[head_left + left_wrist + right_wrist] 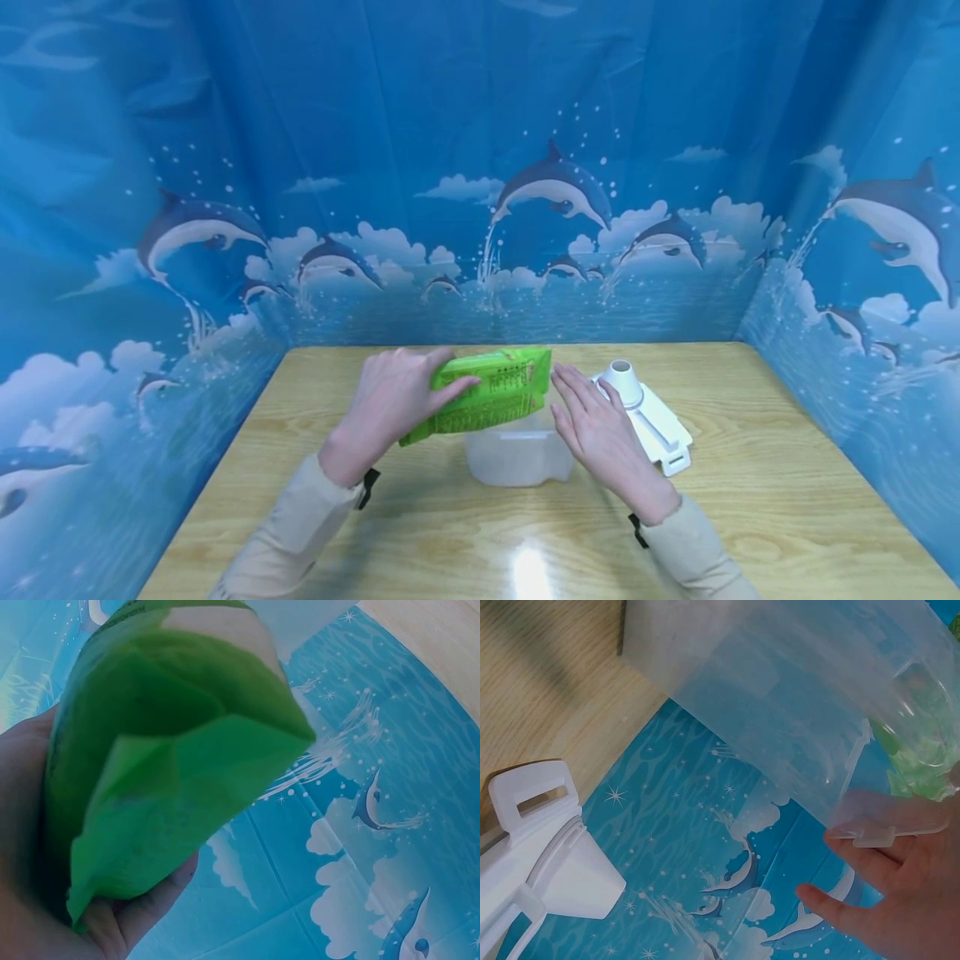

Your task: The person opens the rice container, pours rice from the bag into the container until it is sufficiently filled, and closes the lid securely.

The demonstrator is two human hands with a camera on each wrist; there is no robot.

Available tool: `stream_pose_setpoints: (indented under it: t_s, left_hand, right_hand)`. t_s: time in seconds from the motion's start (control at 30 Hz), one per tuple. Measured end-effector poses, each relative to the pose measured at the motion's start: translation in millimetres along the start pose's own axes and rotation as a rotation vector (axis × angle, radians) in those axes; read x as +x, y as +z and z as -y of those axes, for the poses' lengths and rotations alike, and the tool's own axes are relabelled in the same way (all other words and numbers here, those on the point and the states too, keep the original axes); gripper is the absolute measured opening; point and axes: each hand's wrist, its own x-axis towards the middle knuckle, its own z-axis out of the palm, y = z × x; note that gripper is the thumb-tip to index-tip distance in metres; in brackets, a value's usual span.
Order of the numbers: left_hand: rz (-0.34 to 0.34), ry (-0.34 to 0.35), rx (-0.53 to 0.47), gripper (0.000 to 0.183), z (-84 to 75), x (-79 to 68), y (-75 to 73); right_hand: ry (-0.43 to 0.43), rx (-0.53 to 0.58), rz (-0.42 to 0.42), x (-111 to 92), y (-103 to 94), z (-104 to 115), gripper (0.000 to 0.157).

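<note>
My left hand [393, 400] grips a green printed bag [491, 387] by one end, thumb along its near side. The bag lies tilted on its side above a clear plastic container [519, 460], its far end over the container's mouth. In the left wrist view the green bag [180, 750] shows a folded end flap by the palm. My right hand [600, 425] has its fingers extended, fingertips right at the bag's far end and the container's rim. In the right wrist view those fingers [870, 862] lie beside the rim of the container [780, 712].
A white lid [667, 421] with a cone-shaped spout [624, 383] lies on the wooden table [757, 492], just behind and right of my right hand. Blue dolphin-print sheets [465, 125] hang along the back and both sides.
</note>
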Motion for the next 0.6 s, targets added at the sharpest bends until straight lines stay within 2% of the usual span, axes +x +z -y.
stream_pose_setpoints:
  t_s: [0.23,0.6]
  left_hand:
    - [0.0,0.015,-0.007,0.038,0.5,0.4,0.1]
    - [-0.045,0.063,0.002,0.035,2.3,3.1,-0.2]
  right_hand:
    - [0.007,0.008,0.016,-0.5,0.8,0.8,0.052]
    - [-0.009,0.004,-0.021,-0.1,0.2,-0.2,0.052]
